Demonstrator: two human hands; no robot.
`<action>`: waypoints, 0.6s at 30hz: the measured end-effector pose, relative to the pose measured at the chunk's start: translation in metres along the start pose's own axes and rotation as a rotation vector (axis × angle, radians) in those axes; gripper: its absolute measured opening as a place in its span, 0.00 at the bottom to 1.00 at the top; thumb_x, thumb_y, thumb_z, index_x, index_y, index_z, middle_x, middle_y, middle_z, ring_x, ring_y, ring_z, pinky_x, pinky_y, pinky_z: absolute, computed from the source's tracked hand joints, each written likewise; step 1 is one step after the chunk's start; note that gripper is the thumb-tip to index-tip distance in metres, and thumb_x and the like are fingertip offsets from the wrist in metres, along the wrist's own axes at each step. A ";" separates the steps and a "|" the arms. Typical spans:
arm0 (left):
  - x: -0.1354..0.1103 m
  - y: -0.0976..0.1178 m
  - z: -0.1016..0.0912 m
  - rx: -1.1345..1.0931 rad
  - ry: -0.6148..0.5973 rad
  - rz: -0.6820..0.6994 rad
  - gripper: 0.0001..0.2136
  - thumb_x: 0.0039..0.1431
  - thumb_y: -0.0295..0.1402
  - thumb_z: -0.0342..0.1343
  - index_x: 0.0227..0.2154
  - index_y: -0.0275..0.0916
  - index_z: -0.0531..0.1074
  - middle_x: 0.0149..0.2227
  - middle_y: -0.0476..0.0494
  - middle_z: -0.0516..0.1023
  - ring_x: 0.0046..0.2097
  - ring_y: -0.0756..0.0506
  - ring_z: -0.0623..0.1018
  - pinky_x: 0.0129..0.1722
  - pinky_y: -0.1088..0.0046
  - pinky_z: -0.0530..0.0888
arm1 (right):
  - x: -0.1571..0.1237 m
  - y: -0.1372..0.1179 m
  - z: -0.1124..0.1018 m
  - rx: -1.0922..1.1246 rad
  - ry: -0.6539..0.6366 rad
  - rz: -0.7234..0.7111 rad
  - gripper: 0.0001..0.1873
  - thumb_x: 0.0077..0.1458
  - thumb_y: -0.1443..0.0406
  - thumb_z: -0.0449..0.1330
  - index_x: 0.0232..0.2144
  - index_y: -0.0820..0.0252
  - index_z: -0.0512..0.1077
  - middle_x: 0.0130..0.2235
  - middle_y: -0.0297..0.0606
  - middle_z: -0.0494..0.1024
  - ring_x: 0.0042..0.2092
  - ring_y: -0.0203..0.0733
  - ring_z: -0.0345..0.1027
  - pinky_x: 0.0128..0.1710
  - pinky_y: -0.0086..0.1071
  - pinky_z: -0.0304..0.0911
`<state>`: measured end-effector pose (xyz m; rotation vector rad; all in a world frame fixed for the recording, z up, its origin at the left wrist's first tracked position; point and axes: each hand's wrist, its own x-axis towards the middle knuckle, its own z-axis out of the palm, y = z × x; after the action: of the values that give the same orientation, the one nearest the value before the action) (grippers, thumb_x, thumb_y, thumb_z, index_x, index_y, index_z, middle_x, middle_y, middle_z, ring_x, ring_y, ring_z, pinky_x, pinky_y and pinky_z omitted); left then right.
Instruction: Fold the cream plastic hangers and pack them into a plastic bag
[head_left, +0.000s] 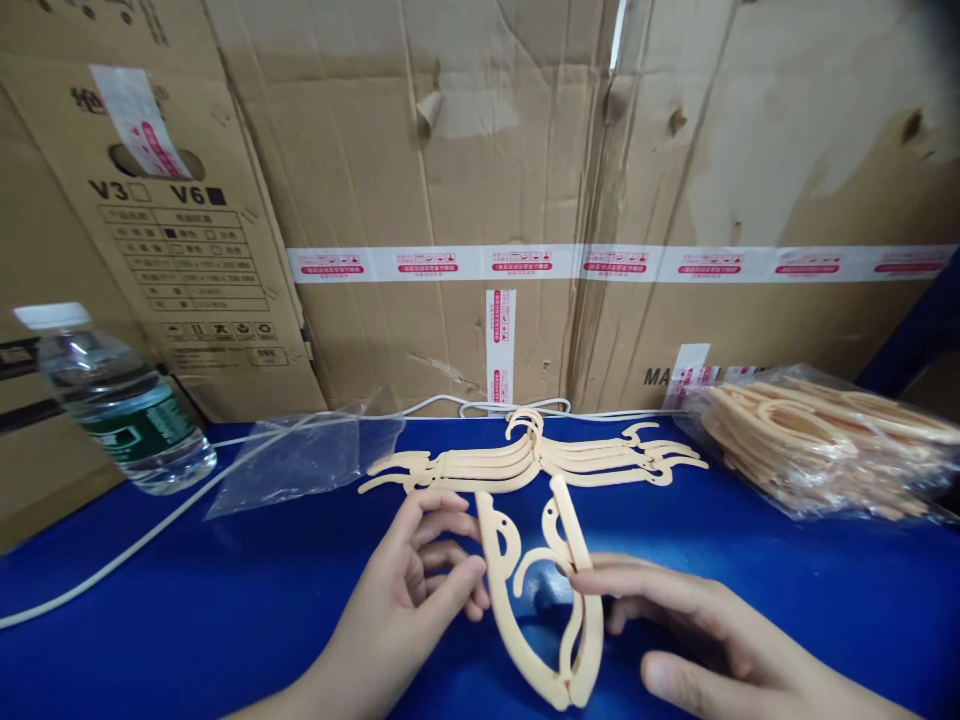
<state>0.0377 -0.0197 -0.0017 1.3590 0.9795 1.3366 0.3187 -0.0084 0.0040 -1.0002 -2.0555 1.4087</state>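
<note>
A folding hanger (502,622) of pale cream plastic lies on the blue table in front of me, its two arms folded up into a narrow V and its hook turned inward between them. My left hand (420,580) is beside the left arm, fingers loosely curved and apart, fingertips at its outer edge. Over on the other side, my right hand (682,620) has its fingers stretched out, the fingertips touching the right arm, thumb spread away. Neither hand is closed around the hanger. Just beyond it lie several unfolded hangers (487,468), stacked with their hooks toward the back.
At the right, a clear plastic bag (817,440) holds more folded hangers. An empty clear bag (300,465) lies at the left, near a white cable (142,540) and a water bottle (135,410). Large cardboard boxes (420,190) stand along the back of the blue table (247,600).
</note>
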 end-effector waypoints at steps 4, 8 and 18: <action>-0.002 0.006 -0.001 0.176 -0.061 0.024 0.07 0.60 0.29 0.58 0.40 0.44 0.70 0.37 0.48 0.77 0.38 0.47 0.80 0.39 0.74 0.78 | -0.004 0.005 -0.005 -0.048 -0.032 0.036 0.25 0.62 0.54 0.59 0.61 0.37 0.63 0.66 0.29 0.59 0.67 0.51 0.49 0.66 0.45 0.47; -0.005 0.009 -0.004 0.287 -0.143 0.063 0.10 0.62 0.30 0.56 0.45 0.44 0.74 0.51 0.42 0.75 0.47 0.42 0.79 0.47 0.69 0.78 | -0.003 0.005 -0.005 -0.014 -0.050 0.021 0.27 0.62 0.54 0.59 0.63 0.36 0.60 0.68 0.29 0.55 0.67 0.50 0.48 0.66 0.43 0.49; -0.013 0.017 -0.003 0.252 -0.254 0.100 0.22 0.60 0.28 0.58 0.56 0.52 0.71 0.64 0.43 0.66 0.54 0.37 0.76 0.50 0.63 0.78 | 0.000 0.000 -0.004 0.075 -0.040 0.011 0.30 0.60 0.54 0.61 0.63 0.37 0.59 0.69 0.28 0.52 0.68 0.52 0.45 0.66 0.45 0.49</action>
<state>0.0324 -0.0359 0.0115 1.7418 0.9378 1.1046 0.3217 -0.0059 0.0061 -0.9613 -2.0128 1.5110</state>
